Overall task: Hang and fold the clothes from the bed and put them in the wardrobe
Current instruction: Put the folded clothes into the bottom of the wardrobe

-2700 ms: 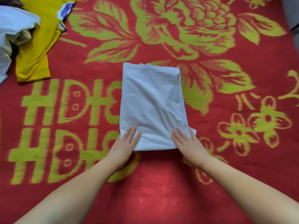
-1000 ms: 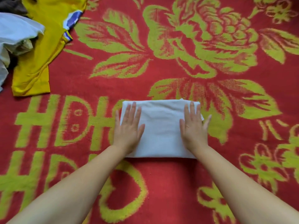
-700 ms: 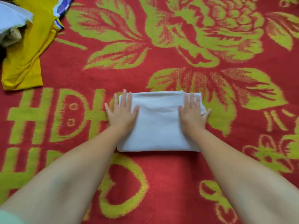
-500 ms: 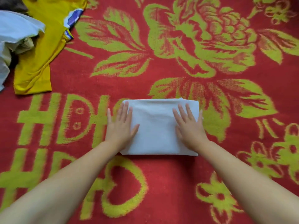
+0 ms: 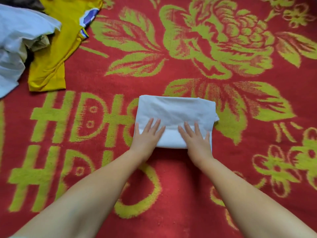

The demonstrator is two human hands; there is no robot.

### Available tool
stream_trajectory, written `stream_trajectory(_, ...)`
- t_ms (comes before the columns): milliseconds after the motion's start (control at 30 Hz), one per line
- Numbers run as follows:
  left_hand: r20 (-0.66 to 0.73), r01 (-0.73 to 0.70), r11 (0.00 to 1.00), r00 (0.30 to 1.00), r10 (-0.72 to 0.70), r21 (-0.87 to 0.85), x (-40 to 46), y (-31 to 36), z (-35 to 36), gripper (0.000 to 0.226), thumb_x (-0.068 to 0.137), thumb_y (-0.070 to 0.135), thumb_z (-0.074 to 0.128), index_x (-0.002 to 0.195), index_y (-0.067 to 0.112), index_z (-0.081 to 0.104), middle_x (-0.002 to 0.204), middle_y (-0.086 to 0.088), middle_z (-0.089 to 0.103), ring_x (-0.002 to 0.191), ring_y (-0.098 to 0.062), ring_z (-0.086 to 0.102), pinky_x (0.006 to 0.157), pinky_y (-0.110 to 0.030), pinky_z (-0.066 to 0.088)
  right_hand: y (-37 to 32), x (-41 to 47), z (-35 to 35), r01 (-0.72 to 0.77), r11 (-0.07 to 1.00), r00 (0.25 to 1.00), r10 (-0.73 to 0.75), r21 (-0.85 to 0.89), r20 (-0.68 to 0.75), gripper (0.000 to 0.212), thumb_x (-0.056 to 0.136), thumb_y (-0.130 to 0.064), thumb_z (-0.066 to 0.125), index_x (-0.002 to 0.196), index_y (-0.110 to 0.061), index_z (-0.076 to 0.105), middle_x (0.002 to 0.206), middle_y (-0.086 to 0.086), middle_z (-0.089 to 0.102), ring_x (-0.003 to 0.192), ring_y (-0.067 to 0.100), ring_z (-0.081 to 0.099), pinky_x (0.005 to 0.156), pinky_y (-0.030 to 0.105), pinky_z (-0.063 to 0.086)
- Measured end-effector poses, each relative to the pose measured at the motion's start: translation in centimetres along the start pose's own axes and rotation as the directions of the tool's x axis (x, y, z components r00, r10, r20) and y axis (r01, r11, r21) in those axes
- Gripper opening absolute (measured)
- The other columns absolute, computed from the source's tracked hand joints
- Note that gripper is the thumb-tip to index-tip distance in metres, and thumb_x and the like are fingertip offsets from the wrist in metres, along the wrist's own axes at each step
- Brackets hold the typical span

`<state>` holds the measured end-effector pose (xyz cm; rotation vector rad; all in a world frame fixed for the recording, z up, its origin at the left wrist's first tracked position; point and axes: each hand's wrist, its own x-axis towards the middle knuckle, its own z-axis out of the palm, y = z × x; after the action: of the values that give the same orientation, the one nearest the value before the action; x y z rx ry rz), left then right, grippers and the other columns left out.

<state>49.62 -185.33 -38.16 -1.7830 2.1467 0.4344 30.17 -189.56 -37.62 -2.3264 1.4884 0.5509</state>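
Clothes still waiting lie at the far left of the red bedspread with its yellow-green flower pattern [image 5: 171, 194]: a crumpled pale-blue cotton garment [image 5: 15, 40], and just beside it, touching, a mustard-yellow jersey with a blue-and-white trim [image 5: 56, 48]. Near the middle sits the white cotton garment folded into a neat rectangle [image 5: 175, 112], half as long as it was nearly three seconds ago, when it lay as a tall panel. The left hand [image 5: 147, 136] lies flat on its near left corner, fingers straight and gripping nothing; both hands have slid back from the far edge toward the near fold within the last second. The right hand [image 5: 197, 140] presses the near right part the same way, open-palmed. The fold looks finished, so this piece seems ready for the wardrobe.
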Motion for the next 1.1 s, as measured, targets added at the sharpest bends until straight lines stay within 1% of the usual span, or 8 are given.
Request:
stream_trajectory(67, 0.082, 0.032, 0.999, 0.996, -0.029, -0.038, -0.1, -0.5, -1.9, 0.064, 0.100, 0.004, 0.026, 0.153, 0.024, -0.002, 0.162, -0.003, -0.006, 0.148, -0.025, -0.007, 0.113, -0.062, 0.007, 0.2, 0.1, -2.0, 0.024, 0.998, 0.999, -0.026, 0.050, 0.040, 0.077, 0.091, 0.007, 0.035, 0.153, -0.031, 0.008, 0.161, -0.005, 0.005, 0.148, 0.031, 0.000, 0.112, 0.058, 0.018)
stream_trajectory(133, 0.082, 0.049, 0.995, 0.996, -0.042, -0.084, -1.4, -0.4, -3.8, 0.066, 0.097, -0.001, 0.025, 0.153, 0.025, 0.000, 0.162, -0.002, -0.001, 0.148, -0.025, -0.003, 0.113, -0.059, 0.009, -0.2, -0.9, -4.3, 0.057, 0.995, 0.996, -0.062, 0.077, 0.060, 0.076, 0.090, 0.009, 0.033, 0.152, -0.031, 0.014, 0.160, -0.003, 0.012, 0.147, 0.033, 0.007, 0.111, 0.055, 0.023)
stream_trajectory(333, 0.098, 0.124, 0.987, 0.989, -0.114, -0.099, -9.5, 0.2, -9.6, 0.069, 0.095, -0.004, 0.029, 0.153, 0.024, 0.005, 0.160, -0.002, 0.008, 0.147, -0.023, 0.004, 0.112, -0.061, 0.014, -2.2, -6.4, -9.9, 0.235, 0.971, 0.970, -0.232, -0.037, 0.077, 0.070, 0.091, 0.005, 0.032, 0.152, -0.029, 0.018, 0.157, -0.003, 0.021, 0.142, 0.031, 0.021, 0.097, 0.047, 0.040)
stream_trajectory(533, 0.079, 0.265, 0.958, 0.963, -0.257, -0.109, -20.2, 0.6, -8.9, 0.076, 0.091, 0.000, 0.045, 0.153, 0.022, 0.006, 0.158, -0.003, 0.015, 0.146, -0.023, 0.010, 0.109, -0.063, 0.021, -7.6, -12.6, -11.9, 0.427, 0.891, 0.904, -0.418, -0.153, 0.092, 0.064, 0.091, 0.000, 0.038, 0.148, -0.026, 0.024, 0.148, -0.001, 0.034, 0.131, 0.031, 0.033, 0.079, 0.040, 0.043)
stream_trajectory(633, 0.093, 0.349, 0.927, 0.936, -0.338, -0.137, -25.6, 0.9, -8.2, 0.070, 0.094, 0.002, 0.041, 0.153, 0.022, 0.009, 0.156, -0.003, 0.019, 0.144, -0.024, 0.014, 0.109, -0.061, 0.022, -10.7, -14.9, -11.8, 0.522, 0.836, 0.851, -0.498, -0.168, 0.165, 0.067, 0.088, 0.002, 0.042, 0.147, -0.026, 0.026, 0.146, -0.001, 0.036, 0.130, 0.031, 0.034, 0.082, 0.043, 0.048)
stream_trajectory(800, 0.123, 0.534, 0.826, 0.845, -0.520, -0.180, -36.1, 0.4, -6.7, 0.071, 0.093, 0.003, 0.042, 0.153, 0.021, 0.009, 0.155, -0.003, 0.022, 0.142, -0.023, 0.022, 0.109, -0.059, 0.024, -18.6, -18.9, -11.5, 0.687, 0.691, 0.726, -0.647, -0.224, 0.231, 0.068, 0.085, 0.001, 0.048, 0.145, -0.024, 0.030, 0.141, -0.002, 0.041, 0.126, 0.027, 0.040, 0.083, 0.045, 0.051)
stream_trajectory(967, 0.145, 0.703, 0.657, 0.705, -0.694, -0.272, -47.6, 1.1, -4.4, 0.076, 0.089, 0.001, 0.050, 0.152, 0.020, 0.012, 0.154, -0.004, 0.025, 0.140, -0.025, 0.024, 0.110, -0.055, 0.020, -27.3, -25.4, -10.5, 0.811, 0.494, 0.576, -0.769, -0.312, 0.279, 0.068, 0.090, 0.002, 0.038, 0.150, -0.025, 0.022, 0.146, 0.000, 0.035, 0.130, 0.027, 0.036, 0.087, 0.046, 0.050)
stream_trajectory(1100, 0.190, 0.794, 0.482, 0.572, -0.798, -0.369, -58.1, 3.9, -0.7, 0.074, 0.088, -0.002, 0.046, 0.152, 0.019, 0.015, 0.153, -0.005, 0.026, 0.140, -0.024, 0.025, 0.111, -0.054, 0.021, -33.9, -33.2, -8.0, 0.874, 0.346, 0.458, -0.822, -0.343, 0.337, 0.070, 0.089, 0.001, 0.041, 0.151, -0.025, 0.020, 0.149, -0.002, 0.032, 0.135, 0.025, 0.031, 0.088, 0.047, 0.051)
